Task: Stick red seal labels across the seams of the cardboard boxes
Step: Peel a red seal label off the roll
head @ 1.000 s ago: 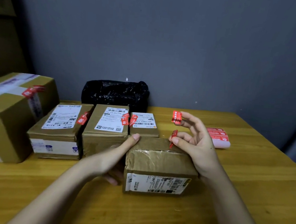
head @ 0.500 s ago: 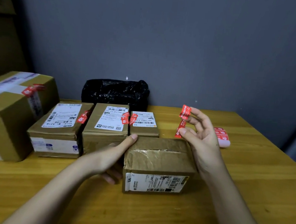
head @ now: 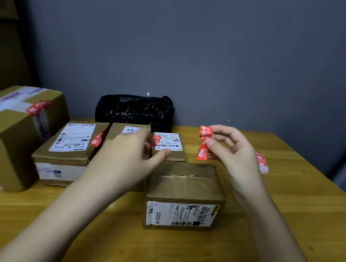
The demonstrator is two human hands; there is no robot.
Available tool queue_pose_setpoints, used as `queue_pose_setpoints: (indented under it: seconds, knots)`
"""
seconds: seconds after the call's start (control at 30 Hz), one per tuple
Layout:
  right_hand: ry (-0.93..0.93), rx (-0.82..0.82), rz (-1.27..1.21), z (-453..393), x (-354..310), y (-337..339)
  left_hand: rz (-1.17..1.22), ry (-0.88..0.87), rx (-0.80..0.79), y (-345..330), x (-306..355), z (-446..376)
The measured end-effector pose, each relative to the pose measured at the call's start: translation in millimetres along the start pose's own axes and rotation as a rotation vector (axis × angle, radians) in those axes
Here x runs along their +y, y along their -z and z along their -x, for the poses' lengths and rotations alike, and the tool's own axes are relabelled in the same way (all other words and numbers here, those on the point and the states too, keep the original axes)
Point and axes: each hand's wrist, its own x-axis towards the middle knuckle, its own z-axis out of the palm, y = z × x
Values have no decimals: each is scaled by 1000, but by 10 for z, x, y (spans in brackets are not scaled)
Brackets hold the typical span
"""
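1. Head view, so you're looking down on both hands over the table [head: 284, 236]. Your right hand [head: 235, 156] has a red label [head: 204, 143] pinched between thumb and fingertips, held up in the air just behind the nearest box [head: 185, 193]. Looks like you're keeping the sticky side off everything until you're ready.

2. Your left hand [head: 127, 158] hangs just left of that box, not gripping anything, fingers loosely extended with the thumb pointing toward the label. It's blurry, so I can't tell if it touches the box. My guess is it's heading over to help peel or steady the label.

3. That nearest box sits right in front of you with its taped top seam facing up and no red label on it yet, so it seems next in line.

4. The row of boxes [head: 71, 142] behind it and the big box [head: 16, 128] on the left already carry red labels across their edges, pushed back out of your way.

5. More labels [head: 261, 162] lie on the table past your right hand, close enough to grab. A black bag [head: 135, 110] sits against the wall.
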Motion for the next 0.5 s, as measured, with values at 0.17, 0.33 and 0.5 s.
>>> queue_pose_setpoints:
  seconds: [0.17,0.33,0.5]
  knots:
    - [-40,-60,-13,-178,-95,-246,704,-22,-139,32,150,-410]
    - [-85,-54,-16,-462,-97,-428,827,-46,-47,26,88,-713]
    - [-207,-41,-114,-748,-116,-549,816,-50,27,41,-29,-939]
